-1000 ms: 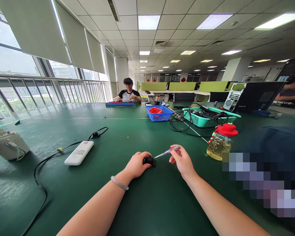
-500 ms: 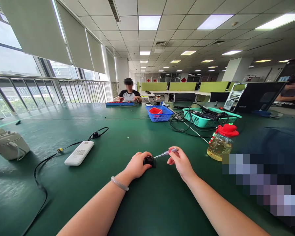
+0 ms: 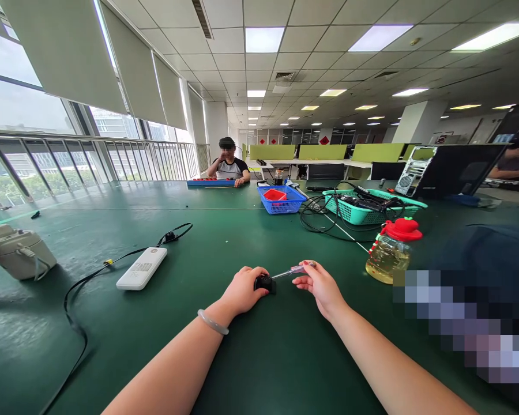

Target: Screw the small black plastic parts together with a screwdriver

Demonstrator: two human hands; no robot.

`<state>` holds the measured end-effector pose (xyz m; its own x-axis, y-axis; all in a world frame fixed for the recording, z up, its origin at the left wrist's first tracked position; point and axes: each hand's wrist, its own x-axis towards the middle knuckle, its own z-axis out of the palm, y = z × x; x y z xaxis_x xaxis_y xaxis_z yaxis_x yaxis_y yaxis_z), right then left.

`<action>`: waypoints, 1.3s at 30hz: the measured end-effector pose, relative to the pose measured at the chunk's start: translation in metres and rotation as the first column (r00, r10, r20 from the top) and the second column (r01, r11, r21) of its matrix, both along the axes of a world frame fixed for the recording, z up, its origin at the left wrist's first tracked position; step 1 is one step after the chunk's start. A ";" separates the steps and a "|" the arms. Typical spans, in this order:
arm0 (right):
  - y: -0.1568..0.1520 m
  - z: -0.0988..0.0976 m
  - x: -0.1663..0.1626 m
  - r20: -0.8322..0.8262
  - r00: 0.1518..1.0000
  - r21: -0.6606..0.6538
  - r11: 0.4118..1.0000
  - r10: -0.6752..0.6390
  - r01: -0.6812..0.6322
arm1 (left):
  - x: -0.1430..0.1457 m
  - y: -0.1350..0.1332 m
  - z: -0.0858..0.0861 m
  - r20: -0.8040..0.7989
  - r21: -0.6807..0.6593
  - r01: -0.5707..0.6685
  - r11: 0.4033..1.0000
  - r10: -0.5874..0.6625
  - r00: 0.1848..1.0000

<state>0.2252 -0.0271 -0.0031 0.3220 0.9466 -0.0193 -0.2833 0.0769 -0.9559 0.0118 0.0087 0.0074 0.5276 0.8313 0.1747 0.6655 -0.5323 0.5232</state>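
My left hand [image 3: 243, 290] is closed around a small black object [image 3: 266, 283], steadying it on the green table [image 3: 237, 369]. Its exact kind is too small to make out, and my fingers cover its left side. Between thumb and fingers, my right hand [image 3: 322, 283] pinches the clear handle of a screwdriver [image 3: 290, 271]. The shaft points left, with its tip at the black object; whether the tip sits in a screw cannot be seen.
Left of my hands lie a white power bank [image 3: 142, 268] and a black cable [image 3: 75, 282]. A red-lidded jar [image 3: 389, 253] stands to the right. Beyond are a blue basket [image 3: 283, 206] and a teal basket [image 3: 358, 214] with cables. A person [image 3: 228, 164] sits across the table.
My right hand has turned slightly around the screwdriver handle, its fingers shifting. My left hand keeps its hold on the black object. The person across has raised a hand to the face.
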 end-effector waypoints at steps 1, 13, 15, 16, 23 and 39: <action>0.000 0.000 0.000 -0.001 1.000 -0.001 1.000 0.000 0.000 | 0.000 0.000 0.000 0.003 0.002 0.002 1.000 -0.002 1.000; 0.001 0.002 0.001 0.024 0.999 0.046 0.999 0.029 -0.030 | 0.001 0.000 0.001 -0.015 0.006 -0.019 1.000 0.019 1.000; 0.002 0.001 0.001 0.005 0.999 0.048 0.998 0.038 -0.039 | 0.001 -0.001 0.002 -0.010 -0.007 -0.026 1.000 0.026 1.000; 0.002 0.001 0.001 -0.011 0.999 0.052 0.998 0.040 -0.040 | 0.001 -0.001 0.003 -0.009 -0.014 -0.027 1.000 0.027 1.000; 0.001 0.002 -0.001 -0.115 0.990 0.113 0.991 0.085 -0.072 | 0.001 0.000 0.003 -0.004 -0.030 -0.032 0.999 0.032 0.999; 0.000 0.003 0.000 -0.157 0.981 0.079 0.992 0.110 -0.099 | 0.001 -0.004 0.005 0.012 -0.002 -0.019 1.000 0.019 1.000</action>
<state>0.2252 -0.0274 -0.0003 0.2192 0.9757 0.0052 -0.4429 0.1042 -0.8905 0.0125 0.0052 0.0123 0.5093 0.8417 0.1793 0.6695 -0.5184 0.5321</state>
